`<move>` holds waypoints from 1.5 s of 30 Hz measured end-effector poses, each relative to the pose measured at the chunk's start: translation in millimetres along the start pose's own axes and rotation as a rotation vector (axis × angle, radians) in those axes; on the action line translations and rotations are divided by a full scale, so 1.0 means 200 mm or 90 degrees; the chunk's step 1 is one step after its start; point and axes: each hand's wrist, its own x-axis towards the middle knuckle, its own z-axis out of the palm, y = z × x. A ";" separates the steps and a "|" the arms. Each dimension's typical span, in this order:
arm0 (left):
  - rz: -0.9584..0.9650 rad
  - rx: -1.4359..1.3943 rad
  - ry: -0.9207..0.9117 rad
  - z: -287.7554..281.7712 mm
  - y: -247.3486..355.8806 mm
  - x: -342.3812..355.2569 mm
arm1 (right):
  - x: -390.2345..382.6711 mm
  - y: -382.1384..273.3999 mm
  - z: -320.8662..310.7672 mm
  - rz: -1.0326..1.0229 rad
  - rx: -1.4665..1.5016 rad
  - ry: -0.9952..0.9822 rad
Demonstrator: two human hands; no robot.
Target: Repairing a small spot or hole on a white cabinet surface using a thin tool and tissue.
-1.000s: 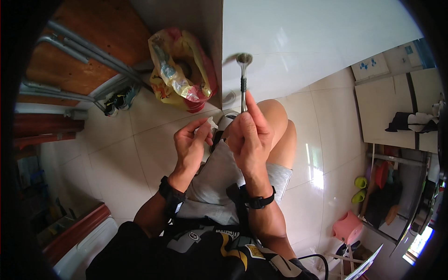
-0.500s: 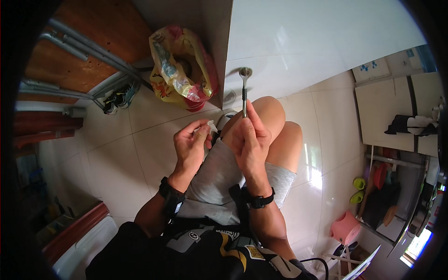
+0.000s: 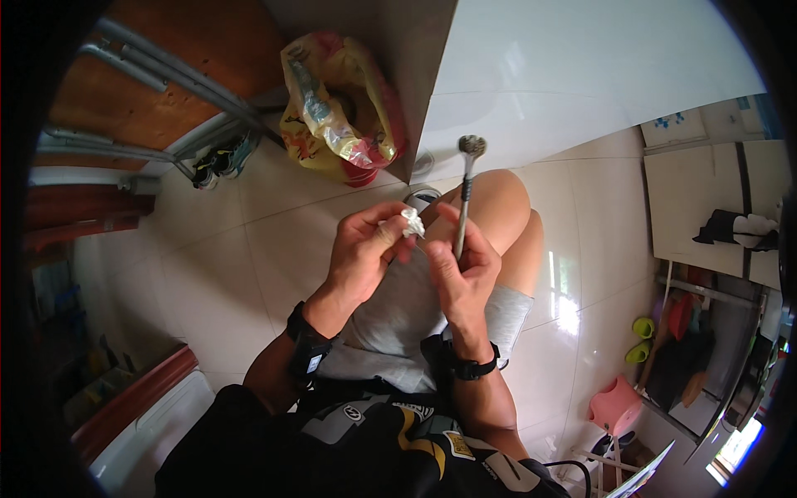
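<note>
My left hand [image 3: 365, 249] pinches a crumpled white tissue [image 3: 412, 222] between thumb and fingers. To its right, my right hand [image 3: 467, 267] grips the lower end of a slim metal rod [image 3: 466, 190]. This rod stands roughly upright and has a black band partway up and a rounded, dull grey head at its top. The head's exact shape is too small to make out. Both hands are close together above my lap, and the tissue is a short way left of the rod without touching it.
A yellow and red plastic bag [image 3: 342, 112] stands open on the floor ahead, beside a white panel [image 3: 564, 66]. Shoes [image 3: 217, 164] lie under a metal-framed wooden piece [image 3: 183, 58] at left. On the right are a pink stool [image 3: 614, 405] and green slippers [image 3: 640, 339].
My left hand has moved right and slightly up with the tissue, closer to my right hand. My right hand has shifted right and down, and the rod now leans slightly right.
</note>
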 end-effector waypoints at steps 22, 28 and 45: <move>0.322 0.610 -0.285 0.25 -0.03 -0.12 | -0.25 -0.16 -0.14 0.021 0.005 0.135; 0.150 0.548 -0.274 0.26 -0.06 -0.13 | -0.29 -0.17 -0.28 0.053 -0.099 0.083; -0.443 0.307 -0.456 0.27 -0.06 -0.08 | -0.32 -0.09 -0.47 -0.013 0.005 -0.116</move>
